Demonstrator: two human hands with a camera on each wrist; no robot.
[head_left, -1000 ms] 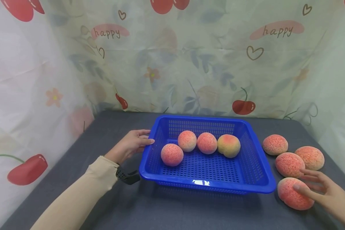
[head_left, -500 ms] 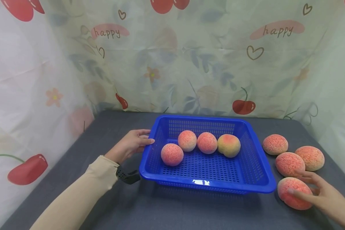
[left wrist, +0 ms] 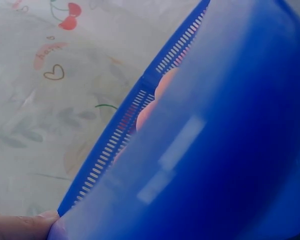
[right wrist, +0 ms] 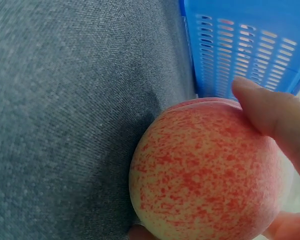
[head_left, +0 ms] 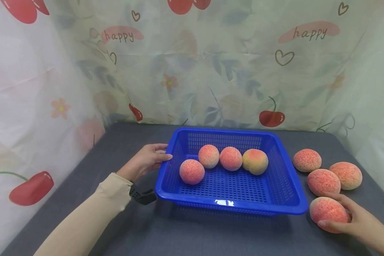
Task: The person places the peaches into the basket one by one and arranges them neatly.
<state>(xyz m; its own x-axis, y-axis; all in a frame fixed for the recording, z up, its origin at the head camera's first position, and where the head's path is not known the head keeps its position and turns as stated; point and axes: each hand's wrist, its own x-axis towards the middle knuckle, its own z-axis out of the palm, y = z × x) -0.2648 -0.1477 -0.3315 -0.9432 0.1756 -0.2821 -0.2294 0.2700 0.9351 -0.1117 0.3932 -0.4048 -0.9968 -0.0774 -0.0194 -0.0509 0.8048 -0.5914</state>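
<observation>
A blue plastic basket (head_left: pixel 254 207) stands mid-table in the head view, with several peaches inside, among them a yellowish one (head_left: pixel 255 162) at the right. My left hand (head_left: pixel 144 160) grips the basket's left rim, thumb on top and fingers outside; the left wrist view shows a digit (left wrist: pixel 27 226) at the rim. To the right of the basket, my right hand (head_left: pixel 360 217) holds the nearest loose peach (head_left: pixel 328 212), its digits around the fruit. In the right wrist view that peach (right wrist: pixel 205 175) rests on the grey cloth, with a finger (right wrist: pixel 272 107) over it.
Further loose peaches lie right of the basket: one at the back (head_left: pixel 307 160), one in the middle (head_left: pixel 324 182) and one at the far right (head_left: pixel 345 175). Dark grey cloth (head_left: pixel 211 236) covers the table. A patterned curtain (head_left: pixel 195 71) hangs behind and at both sides.
My right hand has moved slightly left and down and closed its fingers around the nearest peach. The left hand and the basket have stayed in place.
</observation>
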